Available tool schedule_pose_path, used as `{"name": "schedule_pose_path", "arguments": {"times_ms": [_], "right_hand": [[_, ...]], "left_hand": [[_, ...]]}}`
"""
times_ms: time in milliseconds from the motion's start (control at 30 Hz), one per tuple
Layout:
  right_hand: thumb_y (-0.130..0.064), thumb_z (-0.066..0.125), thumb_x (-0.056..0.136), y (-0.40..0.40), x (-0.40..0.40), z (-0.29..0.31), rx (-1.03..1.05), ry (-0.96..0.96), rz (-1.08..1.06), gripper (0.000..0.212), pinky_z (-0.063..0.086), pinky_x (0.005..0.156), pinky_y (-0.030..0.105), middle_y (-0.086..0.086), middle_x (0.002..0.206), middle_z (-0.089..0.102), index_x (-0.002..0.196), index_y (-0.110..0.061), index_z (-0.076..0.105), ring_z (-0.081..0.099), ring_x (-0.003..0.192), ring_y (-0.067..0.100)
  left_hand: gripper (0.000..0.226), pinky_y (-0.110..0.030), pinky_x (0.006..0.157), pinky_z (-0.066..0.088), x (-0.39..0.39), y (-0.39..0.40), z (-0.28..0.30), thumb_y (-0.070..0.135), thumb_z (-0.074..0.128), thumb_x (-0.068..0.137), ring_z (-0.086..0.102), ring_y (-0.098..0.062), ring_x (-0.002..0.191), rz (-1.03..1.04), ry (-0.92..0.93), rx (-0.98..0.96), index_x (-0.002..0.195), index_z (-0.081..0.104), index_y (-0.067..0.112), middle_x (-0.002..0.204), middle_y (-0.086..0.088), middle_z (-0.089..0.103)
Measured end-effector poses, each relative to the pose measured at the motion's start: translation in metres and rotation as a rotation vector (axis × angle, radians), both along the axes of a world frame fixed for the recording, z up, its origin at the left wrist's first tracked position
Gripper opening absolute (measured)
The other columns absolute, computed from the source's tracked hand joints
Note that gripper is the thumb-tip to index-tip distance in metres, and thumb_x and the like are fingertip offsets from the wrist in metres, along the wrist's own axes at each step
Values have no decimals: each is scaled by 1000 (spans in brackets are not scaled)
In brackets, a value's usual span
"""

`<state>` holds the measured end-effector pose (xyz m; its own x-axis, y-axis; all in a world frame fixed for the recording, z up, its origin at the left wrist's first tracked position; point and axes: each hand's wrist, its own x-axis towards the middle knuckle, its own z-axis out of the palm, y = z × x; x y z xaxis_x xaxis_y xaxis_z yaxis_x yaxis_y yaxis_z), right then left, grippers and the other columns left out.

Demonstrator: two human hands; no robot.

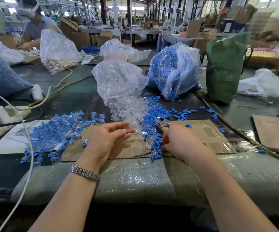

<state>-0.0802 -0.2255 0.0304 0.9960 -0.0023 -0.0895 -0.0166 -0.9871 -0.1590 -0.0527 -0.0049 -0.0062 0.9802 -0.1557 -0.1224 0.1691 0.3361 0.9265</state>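
Blue caps [157, 143] lie in a loose strip on the cardboard sheet [202, 136], running from 12 to 6 o'clock between the two hands.
Right grip [164, 144]: knuckles up, fingers curled down, tips buried in the caps. Can't tell whether it pinches one.
Left grip [112, 136]: at 9 o'clock of the caps, palm turned inward, fingers relaxed and slightly spread, holding nothing I can make out. Fingertips sit just beside the front edge of the clear tubes [128, 111].
The tubes spill out of a clear bag [118, 81] at 12 o'clock and mix with the caps along their right edge.
Small metal tool [163, 122] lies at 12 o'clock of the right grip, touching the caps.
At 9 o'clock of the left grip, a wide heap of blue-and-clear pieces [51, 134] covers the cardboard edge and the white sheet beside it.
Metal watch band [84, 172] is on the left wrist.
Further out on the worktop:
- A bag of blue caps [172, 69] at 1 o'clock.
- A green bag [224, 67], upright, at 2 o'clock.
- A white cable [28, 148] crossing the heap at 9 o'clock.
- A second person [35, 25] working at 11 o'clock.
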Motion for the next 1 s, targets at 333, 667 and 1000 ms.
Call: {"name": "schedule_pose_path", "arguments": {"times_ms": [333, 667, 1000], "right_hand": [[-20, 79, 87, 18, 4, 16, 715, -279, 113, 7, 51, 66, 12, -9, 69, 71, 84, -24, 73, 66, 64, -1], [-8, 68, 93, 43, 4, 15, 634, -401, 287, 11, 55, 79, 35, -5, 86, 71, 95, -17, 73, 65, 79, 10], [-7, 64, 95, 47, 3, 13, 496, -389, 352, 14, 51, 85, 38, -1, 98, 66, 100, -18, 72, 62, 89, 18]], "left_hand": [[16, -24, 74, 61, 4, 1, -1, -2, 76, 71, 76, -31, 94, -73, -49, -80, 87, 78, 0, 100, -24, 75], [22, -27, 80, 60, 1, 2, 0, -3, 78, 72, 73, -35, 104, -147, -90, -80, 93, 73, -1, 106, -25, 74], [20, -28, 80, 60, 1, 2, 0, -5, 75, 73, 75, -32, 97, -179, -125, -82, 93, 73, -1, 101, -23, 75]]}}
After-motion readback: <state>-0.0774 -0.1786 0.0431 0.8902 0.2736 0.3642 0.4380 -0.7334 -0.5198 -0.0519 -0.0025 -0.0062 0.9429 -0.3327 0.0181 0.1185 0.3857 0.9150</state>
